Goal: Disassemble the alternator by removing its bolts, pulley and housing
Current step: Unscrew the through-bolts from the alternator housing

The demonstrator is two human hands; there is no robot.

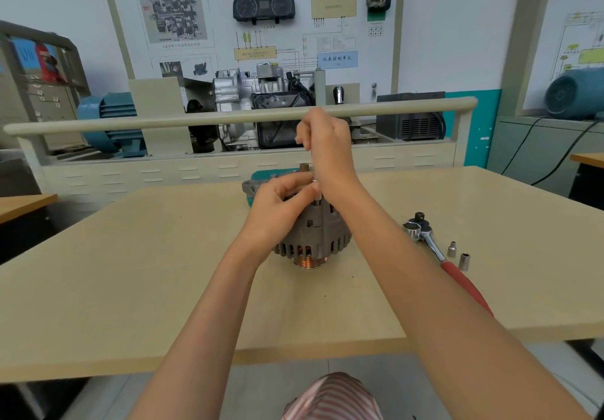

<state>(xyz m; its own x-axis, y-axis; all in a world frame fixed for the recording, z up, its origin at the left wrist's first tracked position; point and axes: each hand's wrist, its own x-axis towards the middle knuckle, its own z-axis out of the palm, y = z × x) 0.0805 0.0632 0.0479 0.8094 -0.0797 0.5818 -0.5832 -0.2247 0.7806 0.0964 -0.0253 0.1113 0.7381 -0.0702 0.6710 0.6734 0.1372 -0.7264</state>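
The grey alternator [318, 236] stands on the wooden table [163, 272] with its copper-coloured pulley [310, 262] facing me at the bottom. My left hand [281, 204] grips the upper left of the housing. Above it, my right hand [327, 145] is curled round a thin silver tool shaft [315, 187] that stands upright on the top of the housing; its tip is hidden between my hands. A small brown shaft end [304, 167] shows behind my hands.
A ratchet wrench with a red handle [438, 253] lies on the table to the right. Two small sockets [458, 255] stand beside it. A teal object [261, 176] lies behind the alternator. A beige rail and a training stand with machinery rise beyond the table's far edge.
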